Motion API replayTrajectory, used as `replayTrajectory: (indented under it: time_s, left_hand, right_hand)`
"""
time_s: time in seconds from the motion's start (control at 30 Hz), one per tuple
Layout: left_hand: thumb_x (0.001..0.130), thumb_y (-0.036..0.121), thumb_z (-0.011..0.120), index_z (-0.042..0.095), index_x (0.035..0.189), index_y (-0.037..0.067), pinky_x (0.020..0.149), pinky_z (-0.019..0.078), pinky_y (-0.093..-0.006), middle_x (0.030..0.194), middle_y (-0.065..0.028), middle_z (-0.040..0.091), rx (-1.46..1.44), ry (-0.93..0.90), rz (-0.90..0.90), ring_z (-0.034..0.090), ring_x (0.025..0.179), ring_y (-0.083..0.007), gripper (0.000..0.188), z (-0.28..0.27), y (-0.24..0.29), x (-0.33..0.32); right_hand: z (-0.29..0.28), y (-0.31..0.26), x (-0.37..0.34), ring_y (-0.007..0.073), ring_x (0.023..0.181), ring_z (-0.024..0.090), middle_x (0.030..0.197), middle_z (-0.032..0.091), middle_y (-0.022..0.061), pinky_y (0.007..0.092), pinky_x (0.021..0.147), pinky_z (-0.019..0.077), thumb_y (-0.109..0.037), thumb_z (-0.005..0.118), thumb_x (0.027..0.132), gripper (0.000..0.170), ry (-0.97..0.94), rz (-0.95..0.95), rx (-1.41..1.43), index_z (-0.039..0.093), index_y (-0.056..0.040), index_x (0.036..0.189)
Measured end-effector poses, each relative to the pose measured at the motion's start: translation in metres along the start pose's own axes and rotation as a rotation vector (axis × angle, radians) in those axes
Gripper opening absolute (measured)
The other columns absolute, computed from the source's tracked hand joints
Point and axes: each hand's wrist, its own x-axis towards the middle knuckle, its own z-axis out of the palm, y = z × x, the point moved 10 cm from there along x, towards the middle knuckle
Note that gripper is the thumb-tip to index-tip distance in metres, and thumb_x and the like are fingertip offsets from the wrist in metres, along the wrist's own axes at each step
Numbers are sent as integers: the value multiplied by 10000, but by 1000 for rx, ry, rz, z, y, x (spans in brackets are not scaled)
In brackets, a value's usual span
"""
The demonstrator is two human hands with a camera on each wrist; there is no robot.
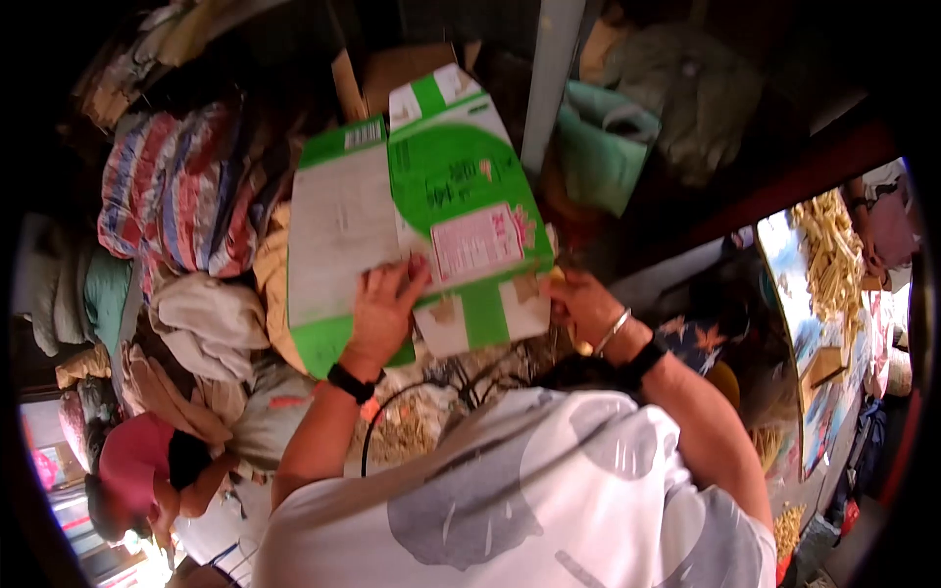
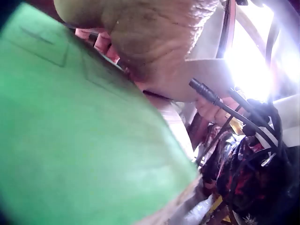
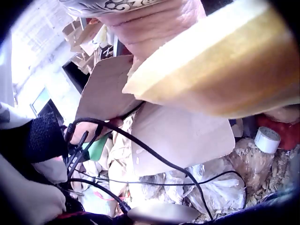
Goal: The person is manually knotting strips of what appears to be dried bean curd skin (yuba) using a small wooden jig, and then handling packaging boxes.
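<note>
A green and white cardboard box (image 1: 456, 186) lies in front of me, its flaps spread, with a pink printed panel near its lower side. My left hand (image 1: 387, 299) rests on top of it near the seam, fingers and thumb against the cardboard. A green flap (image 2: 93, 131) fills much of the left wrist view below the palm. At the box's right lower corner, my right hand (image 1: 588, 304) grips a yellowish roll of tape (image 3: 225, 65), seen large and blurred in the right wrist view. Two pale flaps, including one flap (image 3: 180, 138), hang near it.
Black cables (image 3: 145, 152) hang between me and the box. A striped bag (image 1: 176, 196) and cloth lie at left, where a person in pink (image 1: 137, 465) bends down. A post (image 1: 552, 88) stands behind the box. Another roll of tape (image 3: 267, 140) sits at right. A table (image 1: 784, 284) bears yellowish sticks.
</note>
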Motion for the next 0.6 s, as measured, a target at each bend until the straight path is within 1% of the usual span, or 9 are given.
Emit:
replayTrajectory:
  time_s: [0.07, 0.1, 0.17, 0.2, 0.23, 0.33, 0.4, 0.5, 0.6]
  left_hand:
    - [747, 53, 586, 631, 1220, 74, 887, 440, -452, 1164, -109, 573, -49, -15, 82, 545, 1050, -291, 476, -1, 3, 10]
    - [738, 36, 593, 627, 1223, 62, 875, 445, -443, 1150, -108, 577, -36, 1, 89, 549, 1029, -291, 487, -6, 5, 13]
    - [721, 1, 605, 620, 1230, 37, 851, 455, -426, 1123, -106, 586, -22, 19, 97, 557, 989, -291, 510, -16, 12, 17]
    - [720, 9, 609, 620, 1228, 35, 844, 459, -417, 1109, -103, 586, -5, 5, 88, 558, 977, -287, 509, -20, 15, 18]
    - [719, 17, 612, 621, 1226, 32, 837, 464, -408, 1094, -100, 586, 12, -8, 78, 558, 965, -283, 508, -24, 19, 21]
    - [718, 54, 626, 627, 1208, 34, 820, 479, -396, 1067, -91, 588, 32, -39, 58, 564, 939, -275, 490, -23, 30, 22]
    - [728, 84, 618, 617, 1190, 23, 817, 486, -393, 1059, -92, 582, 36, -59, 46, 560, 928, -267, 466, -25, 38, 24]
    - [746, 115, 594, 584, 1153, 10, 813, 499, -392, 1041, -90, 566, 10, -65, 22, 558, 921, -263, 420, -32, 47, 32]
    - [736, 105, 602, 590, 1113, 21, 803, 505, -393, 1023, -74, 570, -24, -95, -24, 565, 934, -259, 386, -34, 49, 36]
  right_hand:
    - [-1, -4, -7, 50, 599, 450, 747, 496, -44, 203, 466, 338, -126, 636, 923, 180, 52, 117, 156, 617, -58, 1089]
    - [-7, -4, -7, 125, 593, 536, 752, 558, 6, 270, 460, 398, -164, 681, 891, 190, 56, 153, 120, 629, -57, 1040]
    - [-25, -61, -18, 213, 619, 586, 775, 599, 47, 336, 482, 441, -200, 701, 870, 212, 277, -331, -699, 639, -56, 1012]
    - [-14, -85, -31, 257, 632, 611, 786, 620, 68, 368, 494, 463, -219, 711, 860, 224, 383, -579, -1104, 644, -55, 998]
    - [-9, -106, -43, 347, 739, 637, 862, 646, 99, 432, 572, 509, -251, 732, 820, 238, 461, -514, -1105, 653, -69, 952]
    - [68, -169, -97, 302, 776, 640, 891, 646, 75, 400, 607, 524, -282, 756, 780, 271, 515, -1027, -1281, 651, -101, 952]
    - [134, -168, -115, 255, 877, 620, 896, 620, 64, 367, 640, 530, -341, 770, 734, 357, 243, -1057, -1403, 648, -98, 966]
    - [179, -137, -117, 210, 901, 570, 840, 572, 46, 316, 621, 503, -326, 722, 741, 336, 55, -1154, -1472, 637, -77, 951]
    - [181, -121, -108, 198, 884, 530, 819, 536, 35, 280, 604, 467, -263, 659, 754, 251, 212, -1163, -1845, 624, -65, 904]
